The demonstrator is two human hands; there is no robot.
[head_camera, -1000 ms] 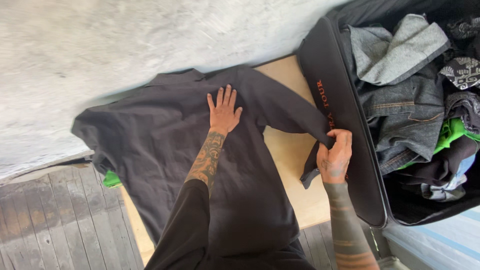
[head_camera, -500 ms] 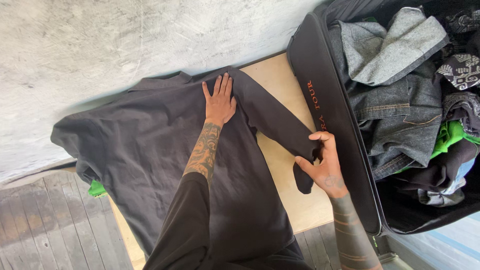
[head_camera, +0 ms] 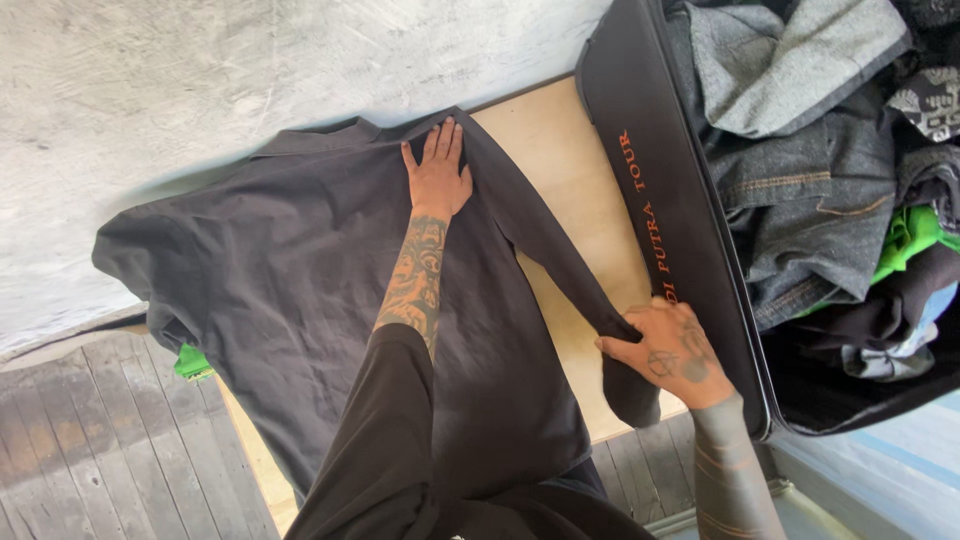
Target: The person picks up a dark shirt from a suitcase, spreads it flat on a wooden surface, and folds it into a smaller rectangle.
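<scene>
A black long-sleeved shirt lies spread on a light wooden board. My left hand rests flat on it near the shoulder, fingers apart and pointing away from me. One sleeve runs diagonally from that shoulder down to the right. My right hand grips this sleeve near its cuff, close to the board's near edge and right beside the suitcase wall. The cuff end hangs below that hand.
An open black suitcase stands at the right, stuffed with grey, denim, green and dark clothes. A green item peeks out under the shirt's left edge. Grey concrete lies beyond, weathered planks lower left.
My right hand has drawn the sleeve end down and inward, away from the suitcase edge. My left hand stays flat on the shoulder area.
</scene>
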